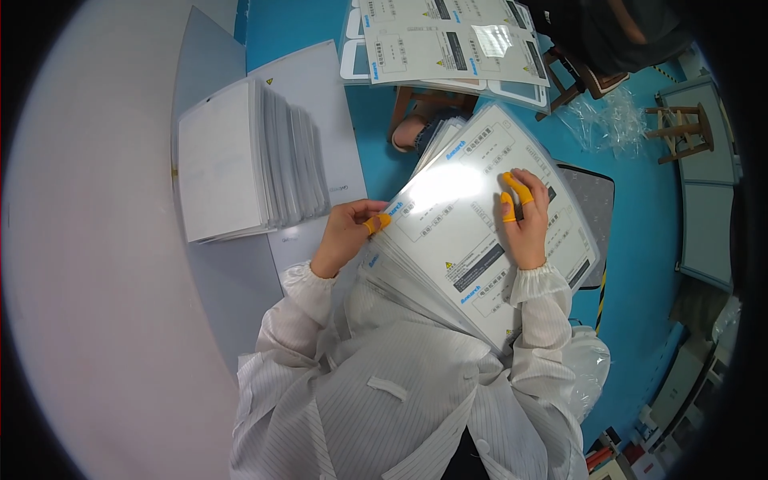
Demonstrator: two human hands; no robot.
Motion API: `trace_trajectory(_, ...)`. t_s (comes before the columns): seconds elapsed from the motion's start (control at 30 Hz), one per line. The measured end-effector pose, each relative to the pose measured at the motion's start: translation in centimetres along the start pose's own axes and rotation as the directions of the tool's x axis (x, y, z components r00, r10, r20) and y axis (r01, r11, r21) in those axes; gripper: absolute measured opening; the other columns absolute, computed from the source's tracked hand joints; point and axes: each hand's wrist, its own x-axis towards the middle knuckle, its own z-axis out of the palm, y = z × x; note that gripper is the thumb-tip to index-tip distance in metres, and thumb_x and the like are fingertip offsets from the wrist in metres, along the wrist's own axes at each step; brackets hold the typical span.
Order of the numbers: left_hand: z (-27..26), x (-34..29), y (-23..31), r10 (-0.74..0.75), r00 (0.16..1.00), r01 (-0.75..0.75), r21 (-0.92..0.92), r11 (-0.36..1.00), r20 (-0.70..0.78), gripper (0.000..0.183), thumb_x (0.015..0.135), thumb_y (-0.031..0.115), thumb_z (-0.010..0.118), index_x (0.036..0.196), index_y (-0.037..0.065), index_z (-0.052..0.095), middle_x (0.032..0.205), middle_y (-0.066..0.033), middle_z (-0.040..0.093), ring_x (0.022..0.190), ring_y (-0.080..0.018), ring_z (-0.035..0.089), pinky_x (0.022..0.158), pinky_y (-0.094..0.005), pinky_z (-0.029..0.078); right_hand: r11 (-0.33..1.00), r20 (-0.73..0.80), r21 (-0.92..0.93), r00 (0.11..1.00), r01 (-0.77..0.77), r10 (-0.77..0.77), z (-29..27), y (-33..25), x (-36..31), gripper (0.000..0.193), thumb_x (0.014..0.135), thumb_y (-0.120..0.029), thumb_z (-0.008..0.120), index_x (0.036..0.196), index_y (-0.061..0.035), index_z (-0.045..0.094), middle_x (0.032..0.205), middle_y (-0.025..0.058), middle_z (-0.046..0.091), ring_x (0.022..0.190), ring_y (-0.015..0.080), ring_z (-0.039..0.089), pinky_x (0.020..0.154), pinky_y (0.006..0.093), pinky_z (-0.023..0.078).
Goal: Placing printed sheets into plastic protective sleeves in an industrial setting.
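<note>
Head view | left hand (346,236) clamped on left edge of glossy white rectangular printed sheet (484,220) | sheet lies atop fanned pile of white sheets (400,280) | right hand (528,224) rests on it, fingers apart

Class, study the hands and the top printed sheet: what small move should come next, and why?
Probably a slight lift of the printed sheet at its left corner. The left hand is at that corner, the right hand lies on the sheet's face, where it could steady it, and other sheets lie beneath, so lifting gently might avoid disturbing them.
</note>
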Motion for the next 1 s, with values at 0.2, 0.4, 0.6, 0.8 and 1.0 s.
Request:
trace_trajectory(0.2,0.6,0.6,0.0,0.022,0.994,-0.01,0.118,0.993,-0.102,0.025,0.081,-0.004,0.057,0.105,0.0,0.063,0.089,-0.0066,0.066,0.074,-0.009,0.058,0.067,-0.0186,0.047,1.0,0.016,0.012,1.0,-0.002,0.002,0.3,-0.5,-0.4,0.026,0.081,-0.004,0.055,0.106,-0.0005,0.057,0.119,0.0104,0.049,0.114,0.0283,0.044,0.098,0.0369,0.035)
trace_trajectory(0.4,0.3,-1.0,0.5,0.065,0.998,-0.066,-0.056,0.996,-0.018,0.024,0.079,-0.004,0.06,0.103,-0.001,0.064,0.084,-0.005,0.065,0.073,-0.0058,0.055,0.062,-0.0185,0.043,0.999,0.008,0.032,1.0,-0.019,0.018,0.4,-0.9,-0.3,0.024,0.079,-0.002,0.056,0.103,0.0013,0.058,0.118,0.0107,0.05,0.114,0.0289,0.044,0.098,0.0372,0.035)
trace_trajectory(0.6,0.7,0.4,-0.2,0.083,0.989,-0.073,0.082,0.994,-0.124,0.027,0.077,-0.007,0.057,0.104,-0.002,0.062,0.079,-0.0032,0.063,0.076,-0.0078,0.056,0.069,-0.0202,0.045,0.999,0.018,0.03,0.999,-0.04,0.039,0.3,-1.1,-0.6,0.023,0.081,-0.002,0.056,0.103,0.0016,0.058,0.116,0.0105,0.051,0.113,0.0284,0.045,0.097,0.0361,0.036)
trace_trajectory(0.8,0.6,-2.2,1.9,0.006,1.0,-0.006,-0.137,0.991,-0.003,0.026,0.078,-0.007,0.056,0.103,-0.003,0.061,0.079,-0.0035,0.062,0.077,-0.009,0.057,0.069,-0.0209,0.046,0.995,0.009,0.07,0.997,-0.073,0.073,0.1,-1.2,-0.8,0.024,0.077,0.001,0.058,0.102,0.0015,0.058,0.116,0.0107,0.051,0.113,0.0288,0.045,0.097,0.0364,0.036)
trace_trajectory(1.0,0.7,-1.0,0.4,-0.02,0.998,0.021,0.027,0.999,-0.063,0.027,0.078,-0.002,0.061,0.105,-0.001,0.062,0.078,-0.0031,0.063,0.071,-0.0083,0.054,0.062,-0.0187,0.042,0.995,0.002,0.065,0.997,-0.082,0.082,0.0,-1.3,-0.7,0.023,0.079,0.001,0.057,0.102,0.0008,0.058,0.116,0.0099,0.051,0.114,0.0282,0.045,0.098,0.0362,0.037)
